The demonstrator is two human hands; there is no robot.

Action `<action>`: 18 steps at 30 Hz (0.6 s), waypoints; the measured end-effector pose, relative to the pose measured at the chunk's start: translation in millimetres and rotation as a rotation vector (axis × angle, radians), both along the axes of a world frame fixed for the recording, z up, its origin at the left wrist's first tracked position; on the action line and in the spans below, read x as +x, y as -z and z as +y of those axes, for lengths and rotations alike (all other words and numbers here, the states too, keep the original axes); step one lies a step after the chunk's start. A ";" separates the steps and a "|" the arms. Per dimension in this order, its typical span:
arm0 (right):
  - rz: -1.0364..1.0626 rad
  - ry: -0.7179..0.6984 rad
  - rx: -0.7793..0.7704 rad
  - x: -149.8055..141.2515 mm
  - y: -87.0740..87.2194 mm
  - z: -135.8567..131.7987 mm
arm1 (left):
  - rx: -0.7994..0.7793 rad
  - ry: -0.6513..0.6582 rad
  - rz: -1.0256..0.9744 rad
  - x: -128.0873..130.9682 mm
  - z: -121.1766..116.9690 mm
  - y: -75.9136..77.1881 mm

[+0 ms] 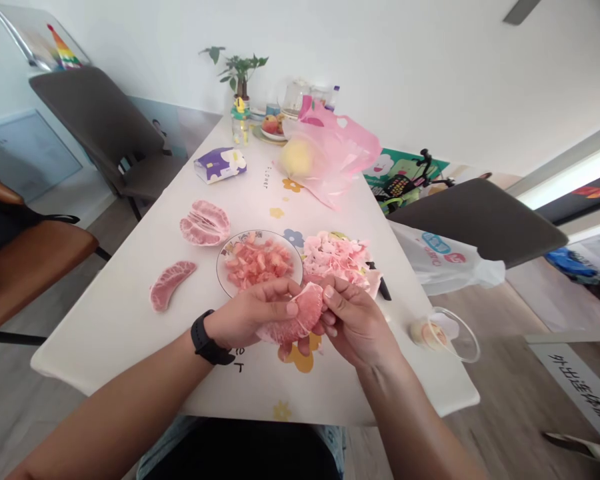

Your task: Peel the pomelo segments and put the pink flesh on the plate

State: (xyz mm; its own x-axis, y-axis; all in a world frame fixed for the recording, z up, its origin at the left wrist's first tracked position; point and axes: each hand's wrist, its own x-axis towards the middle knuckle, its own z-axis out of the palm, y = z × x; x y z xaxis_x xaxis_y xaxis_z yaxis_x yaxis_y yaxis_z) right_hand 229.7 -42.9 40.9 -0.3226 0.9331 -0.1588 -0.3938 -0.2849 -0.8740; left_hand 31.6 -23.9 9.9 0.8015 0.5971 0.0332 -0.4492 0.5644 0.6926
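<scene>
Left hand (pixel 250 313) and right hand (pixel 355 327) were close together, clamped on a curved pink pomelo segment (pixel 297 315), its long axis slanting up rightward, its upper edge partly hidden by fingers, a black wristwatch (pixel 207 337) on the left wrist, a round white plate (pixel 219 270) of pink pulp chunks (pixel 255 263) just beyond, pale pink peeled membranes (pixel 335 257) beside it.

Both forearms bare, converging toward the middle of the head view. Left forearm (pixel 120 407) enters low from the lower left at a shallow slant; right forearm (pixel 415 427) rises more steeply from the lower right. Left hand (pixel 253 313): back upward, fingers together, lightly curved, pointing right. Right hand (pixel 357 327): turned inward, wrist slightly cocked, thumb (pixel 330 293) on top, fingers curled under. Hands just beside each other, fingertips nearly meeting, both closed in a shared pinching grip, held low above the tabletop.
</scene>
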 end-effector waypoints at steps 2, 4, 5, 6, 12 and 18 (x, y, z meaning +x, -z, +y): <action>0.052 -0.009 -0.005 -2.9 0.9 -3.0 | -0.011 0.047 -0.045 -1.3 1.4 0.8; 0.100 -0.010 -0.010 -5.8 2.3 -5.5 | -0.021 0.077 -0.083 -1.9 1.8 2.5; 0.121 -0.009 -0.014 -7.1 3.1 -6.3 | -0.026 0.088 -0.099 -1.7 1.5 3.5; 0.136 -0.004 -0.017 -8.3 4.0 -6.8 | -0.032 0.089 -0.112 -0.9 0.6 4.7; -0.074 0.239 0.089 -15.1 14.0 -8.5 | -0.078 -0.203 -0.090 13.0 -8.3 6.9; -0.616 0.482 0.381 -25.0 25.6 -30.5 | -0.105 -0.515 -0.013 7.9 5.5 -2.7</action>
State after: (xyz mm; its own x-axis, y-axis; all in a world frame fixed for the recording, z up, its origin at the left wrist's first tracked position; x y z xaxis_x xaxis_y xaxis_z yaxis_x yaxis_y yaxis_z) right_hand 204.8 -73.3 15.3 0.1620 0.9710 0.1756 0.1778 0.1463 -0.9731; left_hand 39.5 -18.4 12.6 0.4033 0.9142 -0.0406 -0.6947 0.3347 0.6367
